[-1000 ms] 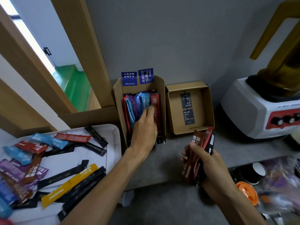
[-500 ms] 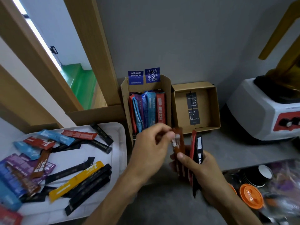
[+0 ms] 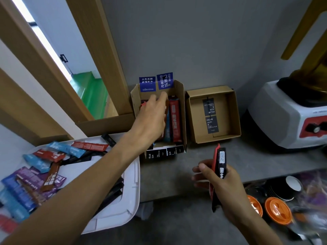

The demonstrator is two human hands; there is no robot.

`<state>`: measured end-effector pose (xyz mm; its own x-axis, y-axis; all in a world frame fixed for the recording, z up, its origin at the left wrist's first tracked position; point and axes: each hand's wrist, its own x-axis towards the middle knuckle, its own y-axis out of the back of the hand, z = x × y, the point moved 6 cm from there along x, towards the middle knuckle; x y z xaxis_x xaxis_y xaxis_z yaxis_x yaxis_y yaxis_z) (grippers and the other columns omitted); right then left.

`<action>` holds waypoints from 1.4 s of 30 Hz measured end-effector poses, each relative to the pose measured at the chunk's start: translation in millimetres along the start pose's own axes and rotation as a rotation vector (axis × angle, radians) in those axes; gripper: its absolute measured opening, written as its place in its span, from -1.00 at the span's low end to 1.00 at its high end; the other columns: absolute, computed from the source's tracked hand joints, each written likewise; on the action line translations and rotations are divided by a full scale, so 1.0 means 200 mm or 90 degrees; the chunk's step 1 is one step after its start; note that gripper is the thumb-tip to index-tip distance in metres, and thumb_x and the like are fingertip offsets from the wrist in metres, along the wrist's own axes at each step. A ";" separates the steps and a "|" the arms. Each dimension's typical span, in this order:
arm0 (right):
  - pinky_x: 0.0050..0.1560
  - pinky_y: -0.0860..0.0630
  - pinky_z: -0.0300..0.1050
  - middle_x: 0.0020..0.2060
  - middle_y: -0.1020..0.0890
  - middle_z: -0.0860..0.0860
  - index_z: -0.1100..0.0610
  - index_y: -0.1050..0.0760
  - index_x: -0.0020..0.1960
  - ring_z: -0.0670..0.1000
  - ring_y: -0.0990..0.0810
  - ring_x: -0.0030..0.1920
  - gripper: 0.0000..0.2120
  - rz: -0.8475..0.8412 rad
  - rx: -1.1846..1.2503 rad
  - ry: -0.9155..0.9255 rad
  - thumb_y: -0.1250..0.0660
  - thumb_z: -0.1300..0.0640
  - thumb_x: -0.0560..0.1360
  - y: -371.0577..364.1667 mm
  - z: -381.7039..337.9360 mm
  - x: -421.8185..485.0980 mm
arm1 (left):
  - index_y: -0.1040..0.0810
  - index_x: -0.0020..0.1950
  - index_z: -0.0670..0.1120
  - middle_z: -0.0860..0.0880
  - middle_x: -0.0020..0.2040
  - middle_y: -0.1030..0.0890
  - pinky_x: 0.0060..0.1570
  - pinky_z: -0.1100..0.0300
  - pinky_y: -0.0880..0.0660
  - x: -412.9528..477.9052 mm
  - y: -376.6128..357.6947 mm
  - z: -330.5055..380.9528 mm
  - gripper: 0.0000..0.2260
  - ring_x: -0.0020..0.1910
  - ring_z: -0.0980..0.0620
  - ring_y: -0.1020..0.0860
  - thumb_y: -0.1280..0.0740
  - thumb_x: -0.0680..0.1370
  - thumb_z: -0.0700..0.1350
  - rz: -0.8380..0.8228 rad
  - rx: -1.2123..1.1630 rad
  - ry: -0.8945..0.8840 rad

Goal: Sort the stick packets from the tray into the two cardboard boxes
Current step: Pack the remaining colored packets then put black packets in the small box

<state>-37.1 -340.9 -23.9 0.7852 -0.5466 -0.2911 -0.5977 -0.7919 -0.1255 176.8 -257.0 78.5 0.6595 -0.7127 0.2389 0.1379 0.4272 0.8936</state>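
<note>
My left hand [image 3: 152, 117] reaches into the left cardboard box [image 3: 183, 110] and pinches a brown stick packet [image 3: 166, 110] above the upright packets there, among them a red one [image 3: 176, 121]. My right hand [image 3: 224, 188] hovers over the counter in front of the boxes and grips a black packet [image 3: 222, 160] and a red packet [image 3: 215, 160] upright. The right cardboard box [image 3: 228, 112] holds only two black label cards. The white tray [image 3: 123, 206] at lower left carries several loose packets in blue, red, purple, brown and black.
A white blender base [image 3: 283, 117] with red controls stands right of the boxes. Two orange lids [image 3: 277, 211] and stacked black cups [image 3: 283, 190] sit at lower right. A wooden frame [image 3: 99, 50] and the grey wall lie behind the boxes.
My left hand took the brown packet from my right hand and carried it up into the left box. My right hand stayed low, keeping the black and red packets.
</note>
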 end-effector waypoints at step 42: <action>-0.16 -0.65 -0.16 -0.12 -0.72 0.17 0.24 -0.56 0.10 0.11 -0.74 -0.16 -0.65 -0.153 -0.089 -0.043 -0.38 0.04 0.42 -0.14 -0.03 -0.09 | -0.58 0.01 0.07 0.10 -0.02 -0.65 0.04 0.16 -0.61 -0.46 -0.07 0.09 -0.94 0.03 0.18 -0.62 -0.34 0.59 0.02 -0.021 -0.477 0.153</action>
<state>-33.7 -311.0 -9.6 0.8864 -0.3223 -0.3323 -0.3634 -0.9291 -0.0680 100.5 -207.2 51.6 0.7761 -0.6284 0.0522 0.5652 0.7299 0.3844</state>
